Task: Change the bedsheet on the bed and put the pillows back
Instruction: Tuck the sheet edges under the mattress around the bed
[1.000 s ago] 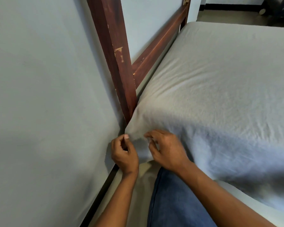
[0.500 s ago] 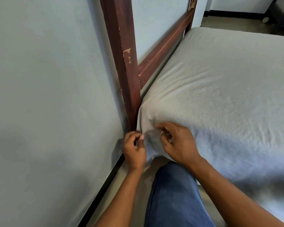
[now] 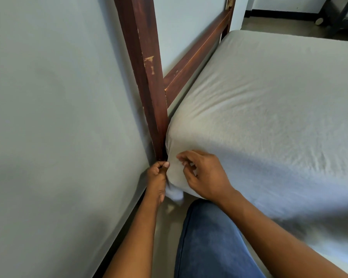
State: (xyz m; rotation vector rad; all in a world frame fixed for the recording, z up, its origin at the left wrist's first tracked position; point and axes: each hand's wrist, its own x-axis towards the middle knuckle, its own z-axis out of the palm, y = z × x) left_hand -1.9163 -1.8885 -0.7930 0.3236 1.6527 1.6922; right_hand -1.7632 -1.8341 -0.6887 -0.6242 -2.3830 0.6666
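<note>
Both hands work the near corner of a bed: the left hand (image 3: pixel 156 181) is pinched shut on a fold of the grey bedsheet (image 3: pixel 269 121), thumb against curled fingers, wedged between the mattress corner and the foot of a dark wooden bedpost (image 3: pixel 147 77). Just beside it, to the right, the right hand (image 3: pixel 204 175) rests on the side of the covered corner with fingers bent and parted; whether it grips the cloth or only presses it cannot be told. A small loose bunch of sheet hangs below the corner, between the two wrists.

Nearer than the hands, a knee in blue jeans (image 3: pixel 211 243) fills the lower middle, with both bare forearms running up from the bottom edge on either side of it.

Left of the left hand, a pale wall (image 3: pixel 54 127) meets the floor along a dark skirting strip. Beyond the hands, the sheet lies stretched over the mattress top, lightly creased, covering it to the far end. A wooden side rail (image 3: pixel 197 57) runs from the chipped bedpost along the wall side of the mattress to a second post. Farther off, bare floor (image 3: pixel 279 25) and a dark furniture base show at the upper right.
</note>
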